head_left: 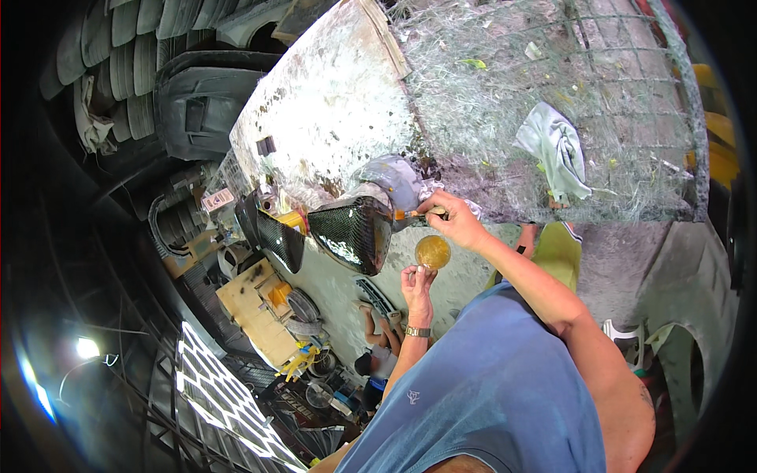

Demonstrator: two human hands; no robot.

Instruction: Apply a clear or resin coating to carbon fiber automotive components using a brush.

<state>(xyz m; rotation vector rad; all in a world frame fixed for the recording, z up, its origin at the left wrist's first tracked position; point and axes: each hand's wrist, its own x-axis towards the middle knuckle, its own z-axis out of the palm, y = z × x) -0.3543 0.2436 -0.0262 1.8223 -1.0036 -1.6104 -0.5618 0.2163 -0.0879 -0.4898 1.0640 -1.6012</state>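
My right hand (456,224) is closed in a pinch round a small brush (406,214) with an orange part near its tip. The brush end meets the edge of a glossy black part with a woven carbon-fibre pattern (351,229); whether it touches is too small to tell. Below it, my left hand (418,285) grips a round cup (432,252) of amber liquid by its near side. A second woven black piece (280,243) stands to the left. Behind the black part, a grey rounded form (390,175) rests at the bench edge.
A large workbench (315,102) stretches ahead, its right half covered in stringy fibres. A pale cloth (556,150) lies there. Dark moulded panels (205,106) are stacked at far left. On the floor side sit a wooden board (256,311), tyres (303,306) and another person (382,359).
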